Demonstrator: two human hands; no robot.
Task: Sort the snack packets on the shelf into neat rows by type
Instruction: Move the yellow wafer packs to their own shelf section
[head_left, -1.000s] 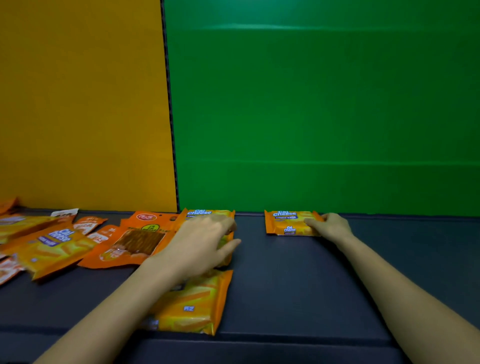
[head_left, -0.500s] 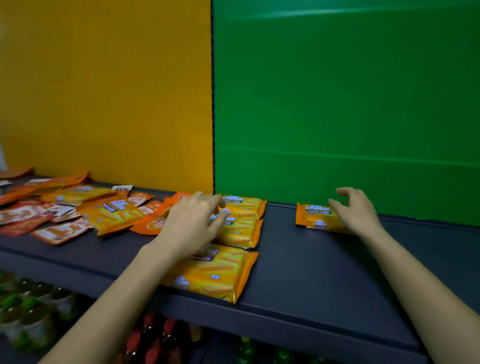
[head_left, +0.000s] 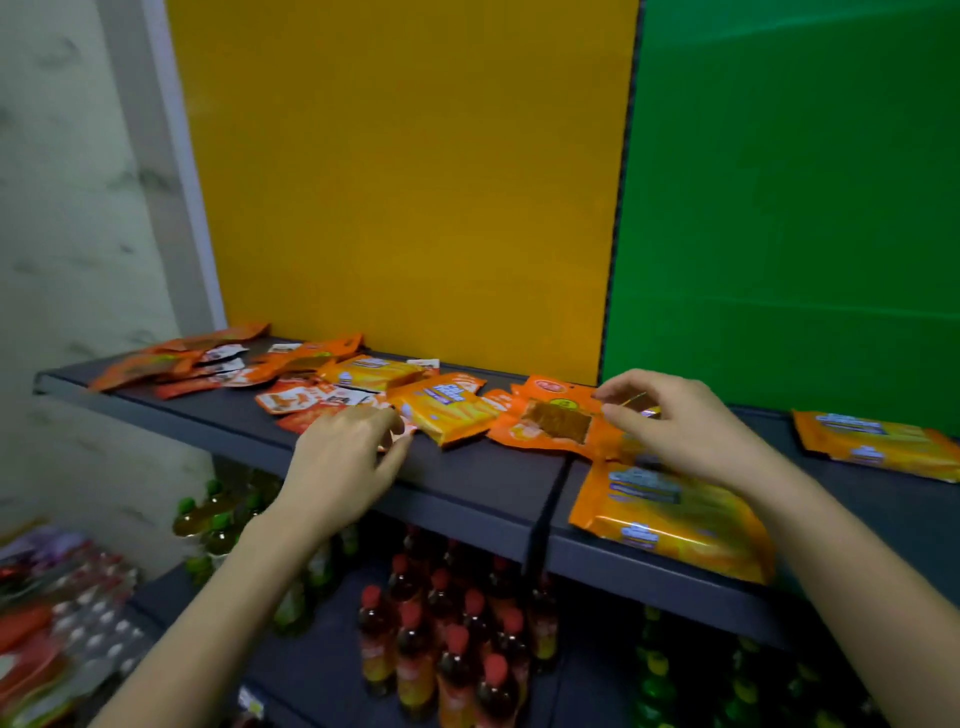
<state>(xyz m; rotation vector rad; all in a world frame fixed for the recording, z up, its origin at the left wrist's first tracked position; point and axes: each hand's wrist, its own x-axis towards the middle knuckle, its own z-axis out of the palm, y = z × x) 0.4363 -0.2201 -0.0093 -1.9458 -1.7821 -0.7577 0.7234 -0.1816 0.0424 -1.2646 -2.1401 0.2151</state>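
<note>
Nearest, red-capped bottles (head_left: 441, 613) stand on the lower level. Above them a yellow cheese-wafer packet (head_left: 670, 519) lies at the front edge of the dark shelf (head_left: 483, 488). Left hand (head_left: 340, 457): fingers loosely bent, tips resting on a small red-and-white packet (head_left: 400, 434); right hand (head_left: 685, 428): thumb and forefinger curved about a second yellow packet (head_left: 638, 402) beside the orange windowed packet (head_left: 550, 421), grip cannot be confirmed.

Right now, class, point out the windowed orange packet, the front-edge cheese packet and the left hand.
windowed orange packet (head_left: 558, 422): head view, clear window.
front-edge cheese packet (head_left: 675, 519): head view, front face.
left hand (head_left: 338, 457): head view, back of hand.
</note>
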